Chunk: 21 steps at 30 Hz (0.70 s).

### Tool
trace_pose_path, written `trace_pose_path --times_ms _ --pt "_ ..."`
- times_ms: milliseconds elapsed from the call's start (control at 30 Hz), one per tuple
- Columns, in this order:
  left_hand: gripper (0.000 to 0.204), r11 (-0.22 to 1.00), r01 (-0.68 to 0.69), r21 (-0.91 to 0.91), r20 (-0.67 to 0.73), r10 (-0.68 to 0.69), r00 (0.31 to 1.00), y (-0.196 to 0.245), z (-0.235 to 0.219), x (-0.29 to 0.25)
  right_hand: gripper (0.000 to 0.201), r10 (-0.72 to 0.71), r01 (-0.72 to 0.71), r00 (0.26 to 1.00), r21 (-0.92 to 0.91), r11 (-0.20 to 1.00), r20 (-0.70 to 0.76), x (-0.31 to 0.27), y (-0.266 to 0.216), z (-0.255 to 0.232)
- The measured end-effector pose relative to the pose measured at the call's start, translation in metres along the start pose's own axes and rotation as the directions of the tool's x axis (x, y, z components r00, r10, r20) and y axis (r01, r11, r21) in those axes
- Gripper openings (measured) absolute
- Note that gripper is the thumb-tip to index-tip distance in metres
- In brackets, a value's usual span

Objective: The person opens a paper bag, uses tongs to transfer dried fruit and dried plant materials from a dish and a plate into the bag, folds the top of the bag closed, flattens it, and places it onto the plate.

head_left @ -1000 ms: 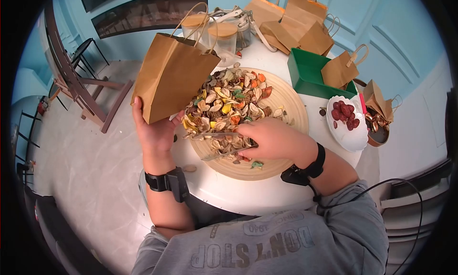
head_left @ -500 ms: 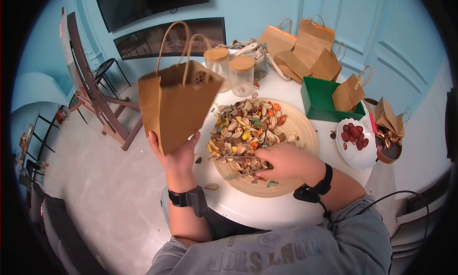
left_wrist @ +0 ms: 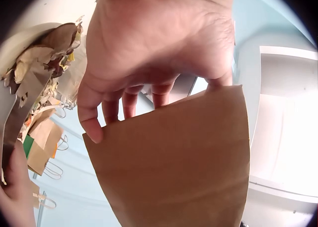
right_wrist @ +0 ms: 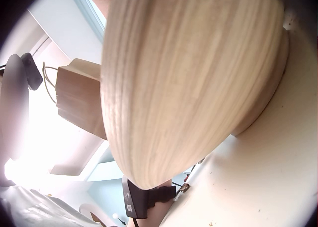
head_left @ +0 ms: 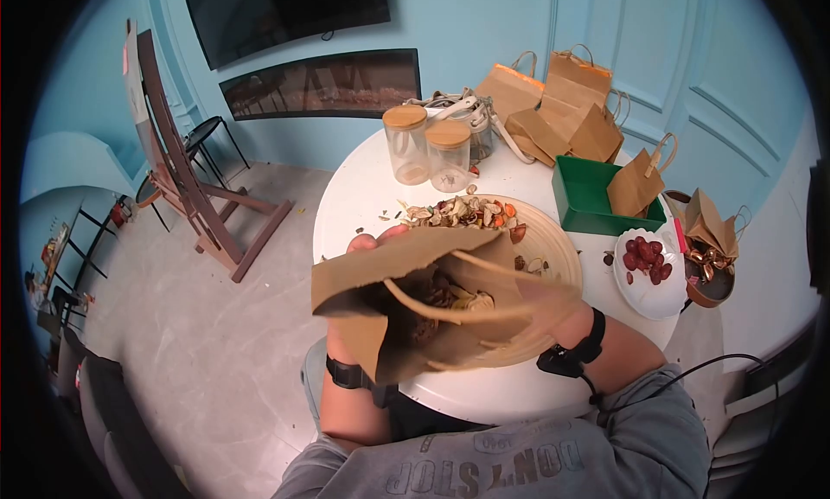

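My left hand [left_wrist: 159,43] grips a brown paper bag [head_left: 406,257] at its base, fingers on one side and thumb on the other. The bag is tipped over, its mouth facing my body and the twisted handles hanging towards the right. Dried petals [head_left: 471,302] show through the mouth. My right hand [left_wrist: 19,185] grips a clear scoop [left_wrist: 32,90] heaped with potpourri, close to the bag. In the head view the bag and its handles hide the scoop and most of that hand. A pile of potpourri [head_left: 458,212] lies on the round wooden plate [head_left: 562,248] behind the bag.
Two lidded jars [head_left: 449,153] stand at the back of the white table [head_left: 346,188]. Several paper bags [head_left: 562,101] stand behind a green box [head_left: 596,196] with another small bag in it. A white plate [head_left: 644,300] of red dates sits at the right edge.
The left hand has tipped the upright bag over towards my body and right, bringing it down over the wooden plate. The right hand's scoop, visible in the potpourri before, is now hidden behind the bag.
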State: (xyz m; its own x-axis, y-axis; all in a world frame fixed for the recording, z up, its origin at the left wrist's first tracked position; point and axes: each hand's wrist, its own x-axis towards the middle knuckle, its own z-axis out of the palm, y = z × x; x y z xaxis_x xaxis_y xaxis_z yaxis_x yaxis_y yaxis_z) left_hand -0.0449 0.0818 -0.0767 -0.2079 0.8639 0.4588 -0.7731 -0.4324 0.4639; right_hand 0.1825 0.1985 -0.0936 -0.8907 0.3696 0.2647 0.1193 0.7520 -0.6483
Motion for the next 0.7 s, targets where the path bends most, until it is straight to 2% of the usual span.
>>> trace_pose_path --times_ms 33,67,100,167,200,267,367,433,467,500,533,567,633,700 --pt "0.038 1.0 0.028 0.014 0.04 -0.029 0.999 0.002 -0.005 0.002 0.038 0.057 -0.056 0.997 -0.029 0.998 0.044 -0.001 0.01 0.003" --pt "0.034 0.998 0.042 -0.047 0.035 -0.041 0.999 0.0 -0.004 0.001 0.039 0.062 -0.061 0.997 -0.012 0.998 0.036 -0.004 0.02 0.008" --pt "0.036 0.999 0.041 -0.022 0.102 -0.038 0.994 -0.001 -0.01 0.004 0.039 0.06 -0.06 0.997 -0.012 0.998 0.037 -0.002 0.014 0.006" --pt "0.036 0.998 0.048 -0.043 0.34 -0.03 0.94 -0.002 -0.035 0.014 0.04 0.123 -0.119 0.987 -0.05 0.992 0.101 0.003 -0.018 -0.006" --pt "0.036 0.998 0.049 -0.044 0.338 -0.031 0.941 -0.002 -0.041 0.017 0.041 0.184 -0.128 0.964 -0.27 0.954 0.193 0.009 -0.038 -0.021" --pt "0.039 0.994 0.1 -0.05 0.42 -0.07 0.905 -0.002 -0.046 0.019 0.041 0.181 -0.121 0.963 -0.28 0.952 0.201 0.008 -0.032 -0.018" --pt "0.037 0.999 0.052 -0.016 0.393 -0.042 0.919 -0.001 -0.035 0.016 0.042 0.166 -0.109 0.968 -0.281 0.954 0.189 0.007 -0.022 -0.012" --pt "0.034 0.997 0.039 -0.072 0.125 -0.03 0.992 -0.002 -0.016 0.002 0.042 0.14 -0.096 0.978 -0.264 0.96 0.153 0.005 -0.016 -0.008" --pt "0.042 1.0 -0.002 0.017 -0.079 0.003 0.997 -0.002 -0.012 0.0 0.042 0.126 -0.089 0.983 -0.257 0.962 0.134 0.005 -0.014 -0.007" --pt "0.058 0.991 0.041 -0.13 -0.061 -0.049 0.997 0.004 -0.006 -0.002 0.042 0.113 -0.081 0.987 -0.249 0.965 0.115 0.006 -0.017 -0.008" --pt "0.063 0.997 0.003 -0.076 -0.096 -0.011 0.995 0.007 -0.012 0.001 0.04 0.198 -0.114 0.957 -0.352 0.929 0.212 0.007 -0.031 -0.019" --pt "0.068 0.999 -0.032 -0.021 -0.129 0.029 0.991 0.01 -0.022 0.006 0.04 0.198 -0.115 0.957 -0.352 0.929 0.212 0.007 -0.032 -0.019" --pt "0.068 0.999 -0.041 0.013 -0.102 0.042 0.994 0.016 -0.026 0.01 0.04 0.173 -0.088 0.963 -0.362 0.928 0.208 0.006 -0.032 -0.019" --pt "0.066 0.995 -0.096 -0.028 -0.318 0.082 0.945 0.018 -0.022 0.014 0.04 0.168 -0.085 0.965 -0.363 0.928 0.204 0.006 -0.031 -0.019"
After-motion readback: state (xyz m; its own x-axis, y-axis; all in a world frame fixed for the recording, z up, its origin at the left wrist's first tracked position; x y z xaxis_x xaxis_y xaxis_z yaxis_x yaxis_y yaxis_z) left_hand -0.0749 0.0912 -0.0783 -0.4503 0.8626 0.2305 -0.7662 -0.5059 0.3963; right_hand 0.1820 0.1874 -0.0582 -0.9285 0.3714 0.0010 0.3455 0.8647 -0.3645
